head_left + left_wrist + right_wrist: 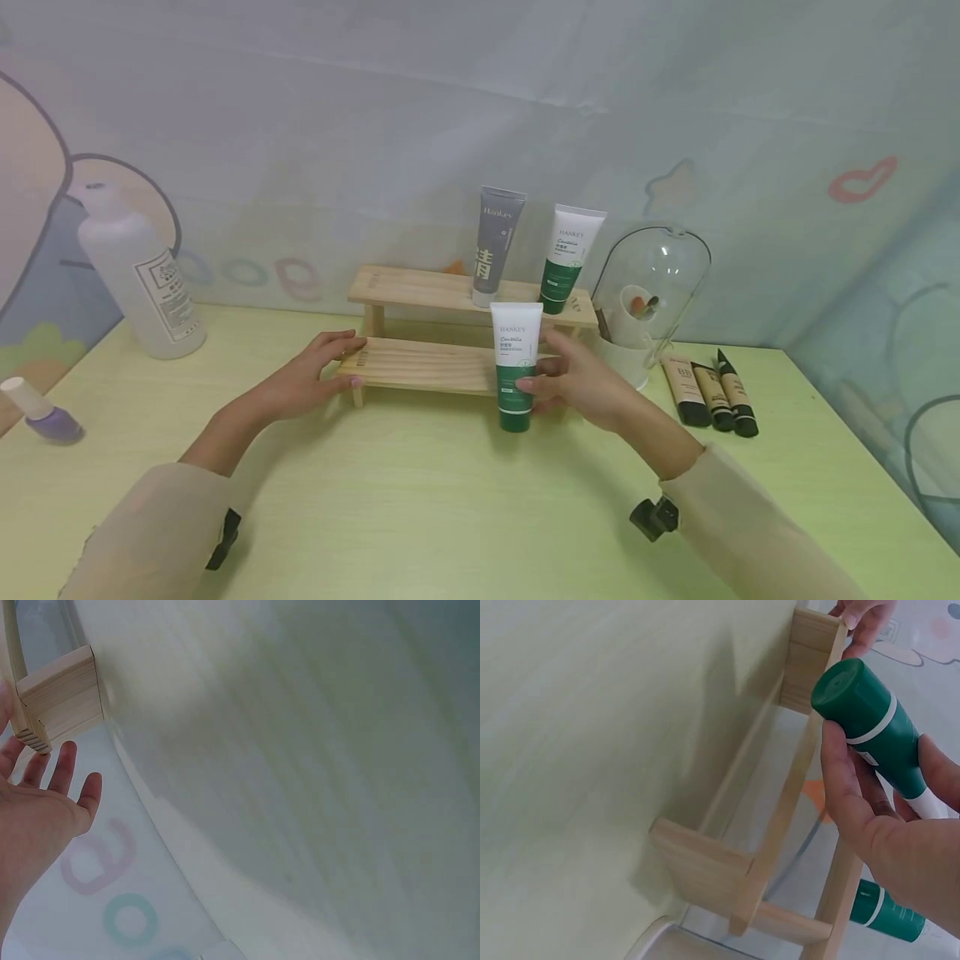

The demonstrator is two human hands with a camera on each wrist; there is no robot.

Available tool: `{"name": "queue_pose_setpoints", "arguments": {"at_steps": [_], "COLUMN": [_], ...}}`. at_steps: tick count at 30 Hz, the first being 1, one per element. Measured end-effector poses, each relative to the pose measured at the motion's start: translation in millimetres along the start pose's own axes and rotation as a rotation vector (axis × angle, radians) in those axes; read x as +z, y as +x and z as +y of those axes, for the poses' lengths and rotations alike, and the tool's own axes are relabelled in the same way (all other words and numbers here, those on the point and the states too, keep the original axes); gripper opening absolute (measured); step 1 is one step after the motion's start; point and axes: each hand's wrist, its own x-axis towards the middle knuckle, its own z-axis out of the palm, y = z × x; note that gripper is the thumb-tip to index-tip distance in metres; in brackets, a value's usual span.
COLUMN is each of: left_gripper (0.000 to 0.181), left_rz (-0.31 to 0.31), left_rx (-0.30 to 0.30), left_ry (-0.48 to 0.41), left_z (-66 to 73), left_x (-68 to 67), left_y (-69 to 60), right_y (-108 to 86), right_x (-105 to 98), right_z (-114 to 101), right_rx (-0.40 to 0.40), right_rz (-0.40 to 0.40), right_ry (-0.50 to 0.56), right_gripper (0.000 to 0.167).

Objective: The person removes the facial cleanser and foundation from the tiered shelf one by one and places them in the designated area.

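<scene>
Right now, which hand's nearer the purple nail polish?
Left hand, right of the nail polish; the right hand, holding a green-and-white Hankey tube, is farther right.

Near tube point(514, 342): white top, green bottom. Rack's right tube point(572, 258): same. Rack's left tube point(499, 242): grey. Rack point(420, 364): pale tan, streaked grain. Table point(420, 500): yellow-green.

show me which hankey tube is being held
The front white-and-green tube, gripped by the right hand; the grey tube and the other white-and-green tube stand on the upper shelf.
</scene>
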Motion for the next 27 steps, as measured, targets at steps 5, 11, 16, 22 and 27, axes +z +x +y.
{"name": "queue_pose_setpoints", "arguments": {"at_steps": [5,11,16,22,27], "left_gripper": [0.058,0.059,0.059,0.059,0.059], "left_rz": [-0.002,-0.004,-0.002,-0.005,-0.009], "left_rx": [0.001,0.003,0.006,-0.001,-0.007], "left_ry": [-0.005,-0.004,0.004,0.004,-0.01], "left_z": [0.1,-1.1,-1.6,-0.7,1.0], "left_x": [0.5,0.5,0.4,-0.3,-0.7], "left_y": [-0.1,0.5,1.3,0.7,0.2], "right_y": [-6.2,-15.0,-22.7,-32.5,-44.0], "right_x": [-9.5,-20.6,-29.4,-39.0,-48.5], "right_z": [10.6,21.6,28.8,35.9,42.9], "right_rx": [0.042,0.082,0.11,0.138,0.169], "right_rz": [-0.027,-0.033,-0.023,-0.011,0.013], "right_ry": [0.048,0.08,0.086,0.092,0.08], "right_gripper": [0.065,0.066,0.067,0.07,0.073]}}
